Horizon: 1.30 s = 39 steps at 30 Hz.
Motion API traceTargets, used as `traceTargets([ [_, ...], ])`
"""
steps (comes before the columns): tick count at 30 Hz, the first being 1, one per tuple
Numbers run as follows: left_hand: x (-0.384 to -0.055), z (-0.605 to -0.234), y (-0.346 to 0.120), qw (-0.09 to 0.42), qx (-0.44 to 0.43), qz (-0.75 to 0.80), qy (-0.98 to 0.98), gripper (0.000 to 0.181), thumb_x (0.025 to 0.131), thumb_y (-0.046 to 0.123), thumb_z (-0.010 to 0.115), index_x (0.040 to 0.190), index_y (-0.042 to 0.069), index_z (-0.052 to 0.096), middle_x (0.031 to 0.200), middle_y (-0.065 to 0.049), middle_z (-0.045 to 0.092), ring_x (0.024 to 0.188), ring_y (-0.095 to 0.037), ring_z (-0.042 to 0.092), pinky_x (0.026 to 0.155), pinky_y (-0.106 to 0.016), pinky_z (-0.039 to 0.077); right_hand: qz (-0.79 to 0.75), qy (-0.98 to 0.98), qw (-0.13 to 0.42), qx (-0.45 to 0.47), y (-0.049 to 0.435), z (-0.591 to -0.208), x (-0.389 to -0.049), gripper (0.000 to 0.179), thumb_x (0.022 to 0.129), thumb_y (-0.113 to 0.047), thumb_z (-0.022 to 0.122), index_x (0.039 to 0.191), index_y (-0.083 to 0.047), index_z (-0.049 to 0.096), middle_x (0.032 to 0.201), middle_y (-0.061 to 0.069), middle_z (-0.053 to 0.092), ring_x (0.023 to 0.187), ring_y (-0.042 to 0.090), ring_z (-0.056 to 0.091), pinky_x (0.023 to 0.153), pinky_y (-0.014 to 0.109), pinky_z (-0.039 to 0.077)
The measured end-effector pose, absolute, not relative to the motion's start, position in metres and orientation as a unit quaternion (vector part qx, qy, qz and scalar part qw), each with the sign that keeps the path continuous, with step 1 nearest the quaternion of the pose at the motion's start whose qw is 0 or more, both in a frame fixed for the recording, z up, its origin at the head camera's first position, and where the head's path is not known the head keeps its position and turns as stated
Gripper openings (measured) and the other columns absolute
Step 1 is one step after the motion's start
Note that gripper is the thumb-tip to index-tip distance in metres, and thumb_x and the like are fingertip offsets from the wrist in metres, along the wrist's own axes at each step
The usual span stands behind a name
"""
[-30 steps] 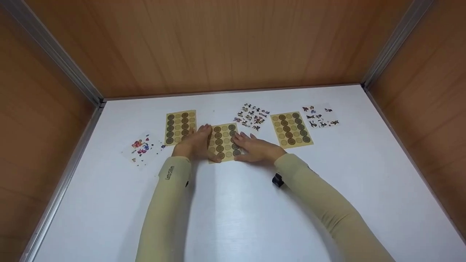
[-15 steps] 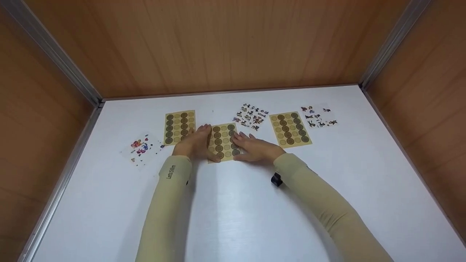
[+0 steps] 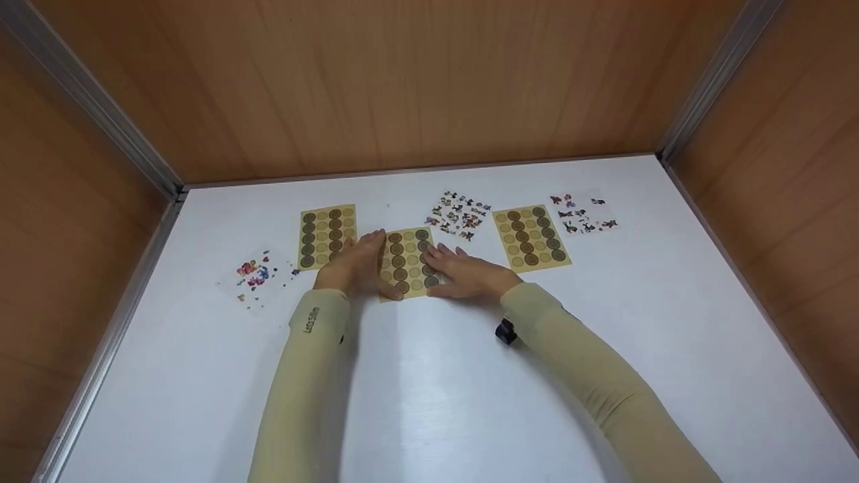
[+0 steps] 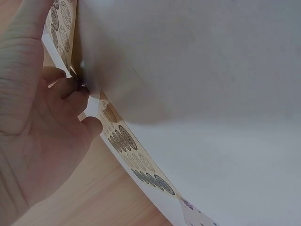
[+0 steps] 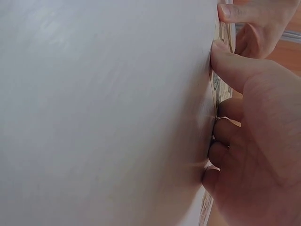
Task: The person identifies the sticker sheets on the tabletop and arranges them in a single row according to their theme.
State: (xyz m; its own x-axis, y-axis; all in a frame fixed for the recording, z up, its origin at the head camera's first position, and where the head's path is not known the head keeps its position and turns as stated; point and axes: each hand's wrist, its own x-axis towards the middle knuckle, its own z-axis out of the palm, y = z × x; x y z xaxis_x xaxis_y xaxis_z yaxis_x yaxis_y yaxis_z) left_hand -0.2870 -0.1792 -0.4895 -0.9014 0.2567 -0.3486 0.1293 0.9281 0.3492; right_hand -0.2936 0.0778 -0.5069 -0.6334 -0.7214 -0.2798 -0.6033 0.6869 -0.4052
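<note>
Brown wood-grain panels (image 3: 416, 80) border the smooth white bench (image 3: 429, 382) at its far and side edges. Midway along its far half lies a tan rectangular sheet of printed round discs (image 3: 413, 265); a second tan sheet (image 3: 325, 231) lies nearer the far-left corner, a third tan sheet (image 3: 531, 239) nearer the far-right. The left hand (image 3: 354, 265), thumb spread wide from the fingers, touches the first sheet's left side; the right hand (image 3: 471, 274), likewise spread, its right. Tiny multicoloured shapes (image 3: 257, 278) sit toward the left edge.
</note>
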Motion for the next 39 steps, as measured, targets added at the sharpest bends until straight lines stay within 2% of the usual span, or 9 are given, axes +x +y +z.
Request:
traceTargets([
  [15, -0.283, -0.485, -0.173, 0.201, 0.088, 0.21, 0.953, 0.141, 0.063, 0.052, 0.093, 0.164, 0.014, 0.003, 0.168, -0.014, 0.014, 0.154, -0.036, 0.012, 0.125, -0.05, 0.011, -0.149, 0.894, 0.218, -0.363, 0.08, -0.504, -0.293, 0.083, 0.102, -0.052, 0.053, 0.163, -0.011, 0.014, 0.169, 0.01, 0.003, 0.154, 0.03, 0.002, 0.125, 0.043, 0.005],
  [23, -0.283, -0.489, -0.178, 0.205, 0.061, 0.324, 0.921, 0.133, 0.069, 0.034, 0.096, 0.164, 0.01, 0.006, 0.164, -0.019, 0.027, 0.15, -0.035, 0.025, 0.124, -0.048, 0.02, -0.152, 0.89, 0.224, -0.366, 0.078, -0.505, -0.293, 0.083, 0.103, -0.052, 0.052, 0.163, -0.01, 0.013, 0.169, 0.01, 0.002, 0.154, 0.03, -0.001, 0.125, 0.043, 0.001],
  [25, -0.282, -0.489, -0.179, 0.198, 0.055, 0.35, 0.914, 0.129, 0.071, 0.027, 0.095, 0.164, 0.01, 0.008, 0.164, -0.019, 0.025, 0.151, -0.035, 0.023, 0.124, -0.047, 0.019, -0.153, 0.891, 0.223, -0.364, 0.077, -0.505, -0.293, 0.083, 0.103, -0.051, 0.053, 0.163, -0.01, 0.013, 0.169, 0.01, 0.002, 0.154, 0.03, -0.001, 0.125, 0.043, 0.001],
  [30, -0.279, -0.49, -0.179, 0.175, 0.044, 0.405, 0.896, 0.117, 0.076, 0.008, 0.09, 0.163, 0.007, 0.011, 0.165, -0.017, 0.024, 0.152, -0.033, 0.021, 0.125, -0.043, 0.015, -0.154, 0.89, 0.225, -0.365, 0.077, -0.506, -0.292, 0.082, 0.103, -0.05, 0.053, 0.163, -0.01, 0.012, 0.169, 0.011, 0.001, 0.154, 0.029, -0.002, 0.125, 0.042, 0.0],
  [36, -0.278, -0.492, -0.175, 0.154, 0.029, 0.452, 0.878, 0.104, 0.08, -0.005, 0.081, 0.162, 0.006, 0.018, 0.16, -0.017, 0.035, 0.145, -0.032, 0.036, 0.124, -0.041, 0.022, -0.159, 0.887, 0.224, -0.372, 0.078, -0.506, -0.291, 0.082, 0.104, -0.049, 0.052, 0.162, -0.008, 0.013, 0.169, 0.012, 0.001, 0.154, 0.028, -0.002, 0.125, 0.043, 0.0],
  [39, -0.279, -0.493, -0.174, 0.145, 0.018, 0.488, 0.86, 0.099, 0.082, -0.011, 0.076, 0.162, 0.005, 0.02, 0.16, -0.017, 0.036, 0.143, -0.031, 0.04, 0.122, -0.039, 0.026, -0.16, 0.887, 0.222, -0.373, 0.079, -0.506, -0.291, 0.082, 0.104, -0.049, 0.052, 0.162, -0.008, 0.013, 0.169, 0.012, 0.001, 0.155, 0.028, -0.002, 0.125, 0.043, -0.001],
])
